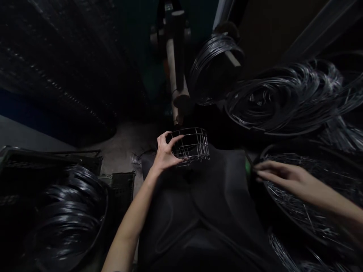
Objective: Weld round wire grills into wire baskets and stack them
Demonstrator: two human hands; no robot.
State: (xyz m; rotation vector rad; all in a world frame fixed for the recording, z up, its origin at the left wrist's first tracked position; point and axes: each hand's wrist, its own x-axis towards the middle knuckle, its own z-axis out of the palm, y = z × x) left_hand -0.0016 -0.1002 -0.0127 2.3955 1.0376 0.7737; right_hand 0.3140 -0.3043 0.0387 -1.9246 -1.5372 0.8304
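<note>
A small round wire basket (202, 150) with shiny thin bars is tilted in my left hand (165, 154). The thumb and fingers grip its left side, above my dark-clothed lap (195, 196). Just beyond the basket stand the machine's rod-like metal arms (181, 90), their lower tip close to its rim. Out to the right, my right hand (286, 175) is beside a round tub (265, 151) of short metal wires (303, 211). Its fingers are pinched together and slightly blurred; a dark thin shape shows at their tips, too unclear to name.
Wire rings (272, 98) fill a container at the right rear. More wire rings (215, 49) hang beside the machine. At the lower left, a bin holds stacked wire coils (76, 211), near dark plastic crates (17, 158). Loose wires (283, 253) lie at the lower right.
</note>
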